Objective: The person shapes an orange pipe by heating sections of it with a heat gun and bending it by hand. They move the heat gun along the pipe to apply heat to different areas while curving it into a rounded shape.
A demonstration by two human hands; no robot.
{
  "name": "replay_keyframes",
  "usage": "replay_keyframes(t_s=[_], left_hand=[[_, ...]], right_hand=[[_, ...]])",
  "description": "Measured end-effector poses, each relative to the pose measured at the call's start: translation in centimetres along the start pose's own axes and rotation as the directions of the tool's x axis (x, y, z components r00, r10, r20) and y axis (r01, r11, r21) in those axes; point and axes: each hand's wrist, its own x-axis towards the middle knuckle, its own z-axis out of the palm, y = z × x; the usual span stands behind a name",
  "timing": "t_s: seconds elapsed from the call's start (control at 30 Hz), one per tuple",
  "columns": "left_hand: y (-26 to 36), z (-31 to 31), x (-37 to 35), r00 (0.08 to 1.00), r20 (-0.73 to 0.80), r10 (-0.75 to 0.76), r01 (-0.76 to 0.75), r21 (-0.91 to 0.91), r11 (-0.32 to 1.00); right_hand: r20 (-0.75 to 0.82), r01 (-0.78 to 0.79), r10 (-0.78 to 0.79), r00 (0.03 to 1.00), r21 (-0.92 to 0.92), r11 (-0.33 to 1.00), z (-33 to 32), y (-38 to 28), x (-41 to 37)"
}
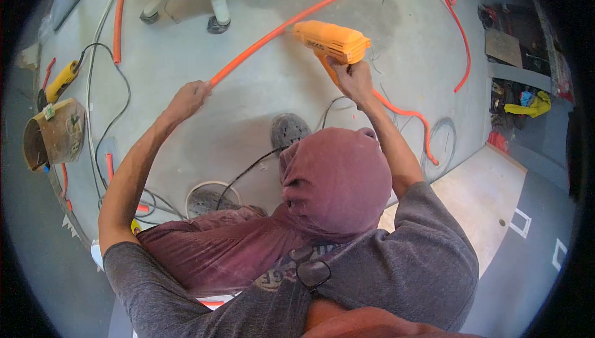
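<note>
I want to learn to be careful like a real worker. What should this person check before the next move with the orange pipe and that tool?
1. Left hand gripping the orange pipe: ok.
2. Right hand wrapped round the handle of the orange power tool: ok.
3. Tool's tip meeting the pipe: ok, it sits right at it.
4. Gloves on: not ok, both hands are bare.
5. Floor clear by the feet: not ok, a black cable runs beside the shoe.
6. Tool switched on: cannot tell.
</note>
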Motion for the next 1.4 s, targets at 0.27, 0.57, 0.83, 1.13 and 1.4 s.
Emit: replay_keyframes(t_s=[0.27, 0.57, 0.83, 1.13, 1.4], left_hand=[[0.0, 0.0, 0.6, 0.999, 0.005, 0.039, -0.039, 0.018, 0.999], [0.4, -0.2, 0.6, 0.999, 0.030, -0.016, 0.016, 0.004, 1.000], [1.7, -0.6, 0.2, 0.996, 0.076, 0.055, -0.058, 0.044, 0.997], [3.6, 0.7, -0.9, 0.985, 0.124, 0.121, -0.141, 0.171, 0.975], [2.1, 1.1, -1.0, 0.990, 0.073, 0.122, -0.130, 0.114, 0.985]], right_hand=[[-0.058, -0.056, 0.056, 0.997, 0.001, 0.998, -1.0, 2.0, 2.3], [-0.160, -0.109, 0.146, 0.976, 0.219, 0.970, -1.2, 4.2, 3.3], [0.091, -0.255, 0.252, 0.963, 0.020, 0.967, -2.0, 0.4, -1.5], [0.215, -0.080, 0.032, 0.976, 0.216, 0.973, -3.6, -2.0, -6.9], [0.043, -0.173, 0.167, 0.985, 0.230, 0.958, -3.9, 1.3, -6.7]])
